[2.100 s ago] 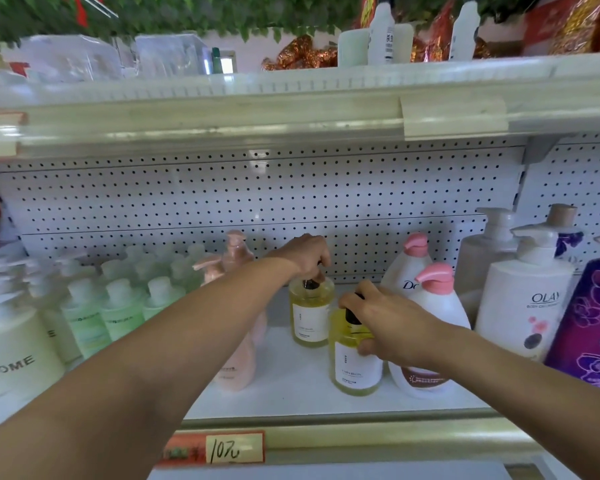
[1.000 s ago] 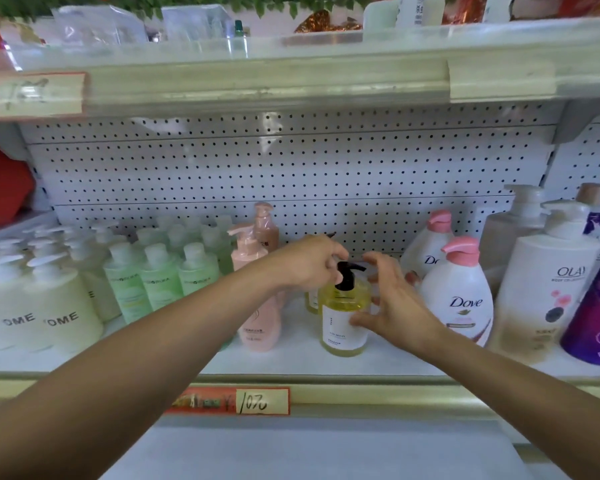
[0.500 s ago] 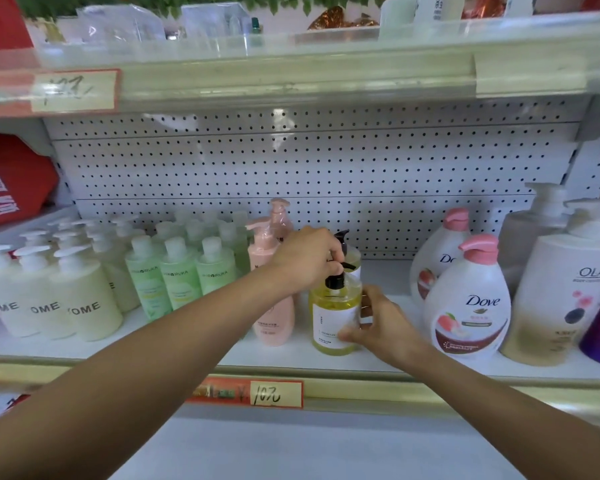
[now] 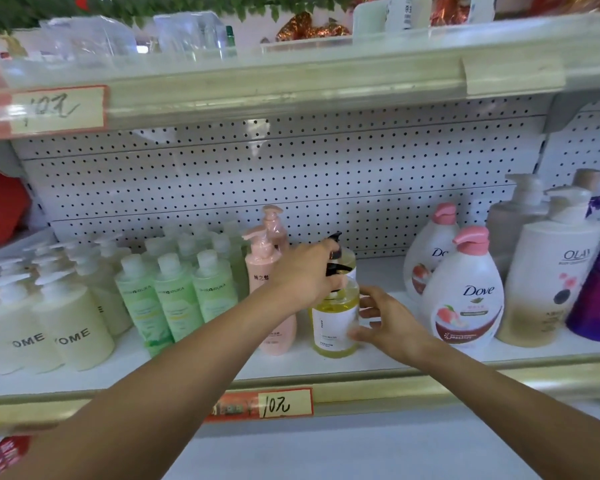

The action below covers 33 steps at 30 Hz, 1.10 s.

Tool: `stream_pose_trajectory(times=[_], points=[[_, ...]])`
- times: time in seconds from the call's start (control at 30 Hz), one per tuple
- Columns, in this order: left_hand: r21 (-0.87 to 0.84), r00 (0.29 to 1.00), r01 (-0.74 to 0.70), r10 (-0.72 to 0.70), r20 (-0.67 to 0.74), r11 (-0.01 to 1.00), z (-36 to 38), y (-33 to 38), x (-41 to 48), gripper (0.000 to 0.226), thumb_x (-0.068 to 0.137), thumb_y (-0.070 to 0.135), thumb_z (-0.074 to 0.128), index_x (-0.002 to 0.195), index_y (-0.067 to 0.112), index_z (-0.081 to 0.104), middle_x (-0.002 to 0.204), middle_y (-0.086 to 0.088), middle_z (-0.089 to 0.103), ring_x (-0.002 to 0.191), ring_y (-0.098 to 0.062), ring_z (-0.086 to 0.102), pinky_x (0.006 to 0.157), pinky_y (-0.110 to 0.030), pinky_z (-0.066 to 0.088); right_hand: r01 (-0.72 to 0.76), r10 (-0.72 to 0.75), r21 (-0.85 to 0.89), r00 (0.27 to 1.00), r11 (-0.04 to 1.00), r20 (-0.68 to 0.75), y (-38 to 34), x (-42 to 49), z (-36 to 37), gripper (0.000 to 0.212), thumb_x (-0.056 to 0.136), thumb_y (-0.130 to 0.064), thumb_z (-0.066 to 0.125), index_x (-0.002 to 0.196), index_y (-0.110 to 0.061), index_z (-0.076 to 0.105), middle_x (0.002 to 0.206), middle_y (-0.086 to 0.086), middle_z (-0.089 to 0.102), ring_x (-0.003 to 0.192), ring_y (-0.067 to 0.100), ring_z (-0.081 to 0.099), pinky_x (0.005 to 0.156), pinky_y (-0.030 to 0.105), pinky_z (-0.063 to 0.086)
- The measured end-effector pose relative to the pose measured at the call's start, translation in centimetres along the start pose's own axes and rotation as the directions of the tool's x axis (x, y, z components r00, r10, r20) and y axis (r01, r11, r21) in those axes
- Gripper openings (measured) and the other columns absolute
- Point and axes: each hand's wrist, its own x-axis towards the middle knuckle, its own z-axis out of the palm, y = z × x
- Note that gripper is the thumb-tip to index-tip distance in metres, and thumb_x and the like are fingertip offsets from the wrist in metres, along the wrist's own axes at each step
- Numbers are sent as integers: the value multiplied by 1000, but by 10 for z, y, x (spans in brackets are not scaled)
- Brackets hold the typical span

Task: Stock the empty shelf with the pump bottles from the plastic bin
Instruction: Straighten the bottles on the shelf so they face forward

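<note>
Bare shelf (image 4: 385, 275) between yellow bottle (image 4: 333, 323) and Dove bottles (image 4: 465, 296), pink bottles (image 4: 260, 265) close left

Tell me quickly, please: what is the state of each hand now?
Left hand: closed, grips the black pump of the front yellow pump bottle.
Right hand: closed, holds the same bottle's body.
</note>
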Motion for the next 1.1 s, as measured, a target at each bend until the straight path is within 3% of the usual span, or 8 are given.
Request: stream_pose_trajectory(times=[0.07, 0.17, 0.3, 0.43, 0.6, 0.73, 1.0, 1.1], points=[[-54, 998, 34, -31, 58, 998, 10, -1, -11, 76, 91, 43, 60, 152, 22, 20, 132, -9, 53, 130, -31, 43, 108, -42, 34, -20, 20, 27, 1000, 999, -11, 5, -3, -2, 67, 83, -16, 74, 140, -20, 39, 124, -3, 53, 110, 13, 55, 94, 31, 50], [-311, 999, 22, -12, 32, 950, 42, -3, -39, 97, 89, 42, 62, 155, 25, -8, 157, -4, 17, 149, -29, 2, 120, -43, 16, -37, 43, 76, 997, 996, -69, 14, -3, -1, 53, 91, -8, 61, 139, -20, 43, 127, 3, 54, 107, 15, 58, 95, 34, 50], [-497, 998, 21, -52, -48, 867, 81, -11, -51, 106, 88, 32, 66, 153, 17, -16, 162, 0, -6, 150, -16, -4, 120, -30, 10, -129, 199, 401, 970, 907, -138, 12, 3, 2, 38, 100, -13, 48, 137, -16, 49, 133, 11, 54, 113, 23, 57, 94, 35, 50], [-611, 995, 40, -89, -50, 790, 100, -18, -56, 106, 77, 41, 69, 153, 30, -5, 162, 4, 8, 149, -16, 12, 119, -44, 25, -232, 320, 597, 946, 768, -43, 1, 20, -6, 48, 102, -43, 38, 142, -19, 44, 143, 2, 47, 118, 23, 55, 97, 35, 48], [-676, 989, 94, -148, -23, 731, 122, -21, -68, 103, 75, 49, 68, 152, 36, 0, 159, 8, 22, 146, -10, 25, 117, -42, 31, -323, 358, 701, 928, 636, 104, -3, 51, -7, 75, 91, -70, 25, 149, -23, 34, 153, -3, 35, 127, 28, 48, 100, 34, 42], [-673, 993, 95, -121, 9, 734, 131, -23, -75, 98, 82, 35, 70, 152, 26, 2, 155, 14, 29, 142, -4, 29, 115, -27, 27, -322, 296, 709, 941, 628, 165, -3, 58, 2, 69, 92, -70, 18, 126, -24, 57, 138, -4, 54, 111, 24, 62, 94, 32, 48], [-673, 987, 131, -160, 19, 728, 130, -22, -75, 93, 80, 38, 71, 151, 31, 11, 148, 19, 40, 136, 1, 37, 114, -31, 34, -291, 254, 662, 955, 691, 155, 1, 53, 5, 58, 97, -61, 21, 136, -26, 47, 128, -3, 56, 114, 20, 57, 102, 35, 43], [-691, 985, 146, -166, 38, 708, 127, -25, -75, 76, 85, 22, 70, 143, 35, 22, 142, 23, 43, 134, 1, 40, 108, -38, 41, -279, 254, 518, 960, 809, 120, 21, 38, 5, 38, 101, -30, 45, 135, -16, 50, 131, 4, 58, 111, 19, 58, 96, 31, 48]])
